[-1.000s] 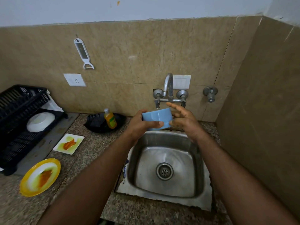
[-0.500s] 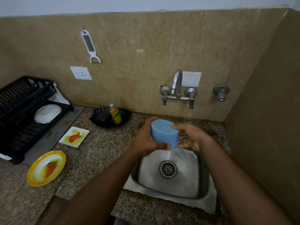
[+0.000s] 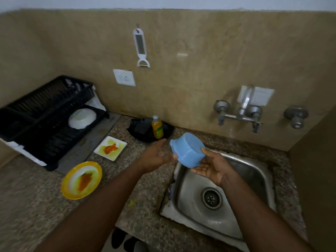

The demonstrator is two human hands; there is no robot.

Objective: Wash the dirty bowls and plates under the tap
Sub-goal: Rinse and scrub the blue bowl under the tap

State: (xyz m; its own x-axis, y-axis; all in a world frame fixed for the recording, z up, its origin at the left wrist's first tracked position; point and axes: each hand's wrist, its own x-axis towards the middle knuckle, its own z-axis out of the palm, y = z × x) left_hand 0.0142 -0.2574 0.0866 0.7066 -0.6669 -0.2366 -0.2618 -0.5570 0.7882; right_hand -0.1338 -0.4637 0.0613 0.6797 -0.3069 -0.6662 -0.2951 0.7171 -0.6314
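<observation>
A wet light-blue bowl (image 3: 188, 151) is tilted on its side over the left back corner of the steel sink (image 3: 254, 177). My right hand (image 3: 212, 167) cradles it from below, palm up, with fingers curled round its far side. My left hand (image 3: 157, 155) is just left of the bowl, fingers straight, thumb at its rim. The tap (image 3: 243, 108) is on the wall, to the right of the bowl. A yellow plate (image 3: 72, 193) and a white square plate (image 3: 119, 145), both smeared orange, lie on the counter to the left.
A black dish rack (image 3: 45, 124) at the far left holds a white bowl (image 3: 82, 118). A soap bottle (image 3: 157, 126) stands on a black tray (image 3: 167, 131) by the wall. A peeler (image 3: 141, 48) and a socket (image 3: 124, 77) are on the tiles, and a second valve (image 3: 296, 117) is right of the tap.
The bowl has moved from under the tap to the sink's left side. My left hand has loosened its grip and my right hand now carries the bowl. The view has swung left.
</observation>
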